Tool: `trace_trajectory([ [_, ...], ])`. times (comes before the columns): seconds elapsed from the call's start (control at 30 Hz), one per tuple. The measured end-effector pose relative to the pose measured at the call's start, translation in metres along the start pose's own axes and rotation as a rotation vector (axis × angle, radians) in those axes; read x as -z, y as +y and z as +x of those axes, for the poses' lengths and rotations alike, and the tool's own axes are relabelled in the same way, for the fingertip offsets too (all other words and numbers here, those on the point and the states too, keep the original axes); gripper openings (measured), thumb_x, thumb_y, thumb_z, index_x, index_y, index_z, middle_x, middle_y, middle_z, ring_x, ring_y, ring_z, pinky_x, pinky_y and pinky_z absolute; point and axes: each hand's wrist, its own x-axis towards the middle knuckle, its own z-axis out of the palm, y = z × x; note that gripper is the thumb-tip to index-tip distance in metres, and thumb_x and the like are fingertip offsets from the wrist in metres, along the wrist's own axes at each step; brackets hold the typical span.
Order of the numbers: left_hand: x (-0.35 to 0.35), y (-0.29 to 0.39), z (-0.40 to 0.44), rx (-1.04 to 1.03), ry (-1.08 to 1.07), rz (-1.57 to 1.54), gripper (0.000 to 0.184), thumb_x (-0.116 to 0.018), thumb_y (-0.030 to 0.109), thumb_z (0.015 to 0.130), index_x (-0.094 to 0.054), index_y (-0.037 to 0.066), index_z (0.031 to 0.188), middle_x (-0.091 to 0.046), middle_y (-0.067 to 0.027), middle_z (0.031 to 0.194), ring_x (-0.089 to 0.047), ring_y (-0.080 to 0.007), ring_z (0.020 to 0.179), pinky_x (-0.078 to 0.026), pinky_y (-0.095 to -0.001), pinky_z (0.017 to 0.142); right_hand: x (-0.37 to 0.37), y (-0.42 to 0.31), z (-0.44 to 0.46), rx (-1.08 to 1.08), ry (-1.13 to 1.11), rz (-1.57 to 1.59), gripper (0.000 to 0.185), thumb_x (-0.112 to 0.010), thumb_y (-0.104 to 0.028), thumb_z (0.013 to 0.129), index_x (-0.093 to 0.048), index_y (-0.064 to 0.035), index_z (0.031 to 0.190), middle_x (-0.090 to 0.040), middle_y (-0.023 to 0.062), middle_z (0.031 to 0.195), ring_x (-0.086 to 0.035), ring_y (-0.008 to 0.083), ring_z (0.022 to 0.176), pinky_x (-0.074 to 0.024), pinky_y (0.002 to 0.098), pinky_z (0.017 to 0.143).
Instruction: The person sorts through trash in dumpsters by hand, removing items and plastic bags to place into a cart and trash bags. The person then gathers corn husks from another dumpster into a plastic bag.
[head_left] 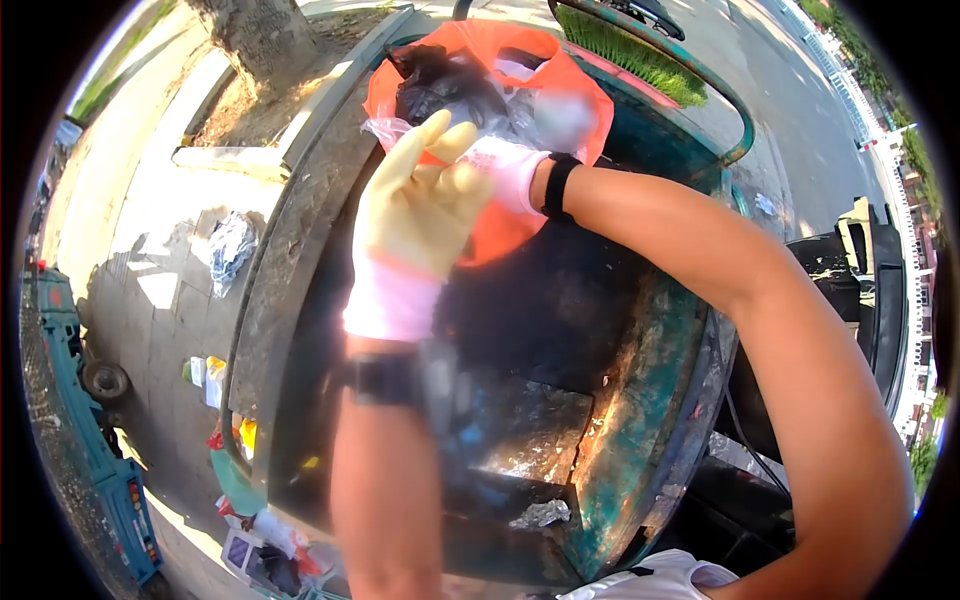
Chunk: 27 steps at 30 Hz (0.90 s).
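Observation:
An orange plastic bag stands open at the far end of a worn green metal cart bed. Black and clear plastic fill the bag. My left hand, in a cream and pink glove, is raised over the bag's near left side, its fingers apart and nothing seen in them. Behind it, my right hand, in a pink glove with a black wrist strap, reaches to the bag's near edge. Its fingers are hidden behind my left hand, so what it holds cannot be made out.
Crumpled foil lies at the bed's near end. Left of the cart are a crumpled plastic bag on the pavement, litter in a crate and a tree trunk. A green rail curves round the far right corner.

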Motion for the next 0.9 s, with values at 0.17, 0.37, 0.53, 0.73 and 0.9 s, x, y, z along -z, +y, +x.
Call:
trace_trajectory([
  [0.17,-0.019,-0.004,0.012,0.029,-0.021,0.156,0.026,-0.065,0.02,0.105,-0.07,0.0,0.121,-0.073,-0.0167,0.126,-0.071,-0.0257,0.089,-0.057,-0.0429,0.093,-0.007,-0.011,0.028,-0.238,-0.404,0.022,0.018,-0.064,-0.017,0.094,-0.072,-0.0086,0.107,-0.073,0.0096,0.107,-0.069,0.0268,0.099,-0.0538,0.0399,0.088],
  [0.37,-0.027,0.017,0.01,0.078,0.177,0.357,0.032,-0.069,0.034,0.102,-0.066,0.007,0.119,-0.07,-0.0199,0.132,-0.072,-0.0379,0.11,-0.055,-0.0519,0.101,0.019,-0.014,0.054,-0.323,-0.585,-0.031,0.029,-0.065,-0.022,0.093,-0.072,-0.0109,0.118,-0.073,0.0074,0.115,-0.068,0.0257,0.106,-0.0525,0.0397,0.094],
  [0.53,-0.033,0.045,-0.002,0.198,0.237,0.898,0.055,-0.066,0.044,0.102,-0.058,0.01,0.146,-0.069,-0.017,0.132,-0.072,-0.0365,0.111,-0.055,-0.0487,0.096,0.067,-0.009,0.057,-0.337,-0.637,0.014,0.039,-0.065,-0.027,0.092,-0.071,-0.0128,0.127,-0.073,0.0055,0.122,-0.068,0.0248,0.112,-0.0515,0.0396,0.098],
  [0.73,-0.039,0.058,-0.014,0.181,0.284,1.309,0.059,-0.067,0.049,0.099,-0.062,0.009,0.141,-0.071,-0.0114,0.129,-0.073,-0.0291,0.106,-0.054,-0.0447,0.093,0.142,-0.04,0.008,-0.359,-0.336,0.192,0.062,-0.059,-0.052,0.094,-0.065,-0.0167,0.144,-0.068,0.0104,0.142,-0.065,0.0304,0.126,-0.0484,0.0456,0.106],
  [0.9,-0.064,0.051,-0.038,0.135,0.252,1.162,0.05,-0.067,0.046,0.097,-0.069,0.01,0.132,-0.071,-0.0055,0.125,-0.072,-0.0253,0.102,-0.051,-0.0417,0.091,0.143,-0.039,-0.014,-0.401,0.17,-0.16,0.052,-0.053,-0.049,0.101,-0.067,-0.0141,0.137,-0.07,0.015,0.135,-0.065,0.0362,0.124,-0.0501,0.0458,0.105],
])
